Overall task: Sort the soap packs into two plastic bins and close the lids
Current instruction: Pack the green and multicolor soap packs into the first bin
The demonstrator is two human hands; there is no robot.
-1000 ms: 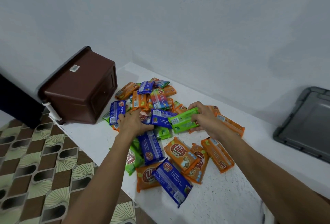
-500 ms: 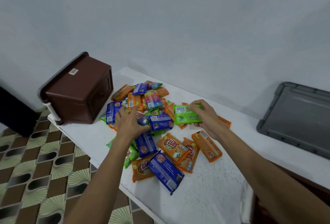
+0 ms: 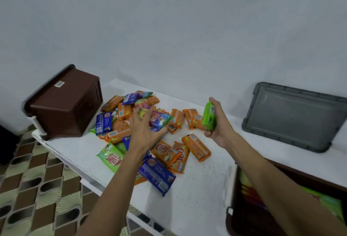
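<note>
R hand [image 3: 218,125] grips a green soap pack [image 3: 209,116] upright, just right of the pile of soap packs [image 3: 166,154] on the worktop [image 3: 197,190]. L hand [image 3: 145,132] hovers over the pile, fingers [image 3: 135,121] spread, holding nothing

Soap packs [image 3: 169,153]: thin plastic film wrappers, glossy, creased and printed. Green soap pack [image 3: 209,117], right of the soap packs: same glossy film. Brown bin [image 3: 65,108], left of the soap packs: smooth moulded plastic with a low sheen, bearing a white paper label [image 3: 59,84]. Grey lid [image 3: 293,117], far right of the soap packs: matt plastic. Tabletop [image 3: 197,188], under the soap packs: white, smooth, finely speckled. Floor [image 3: 37,188], left of the soap packs: patterned, glossy.
</note>
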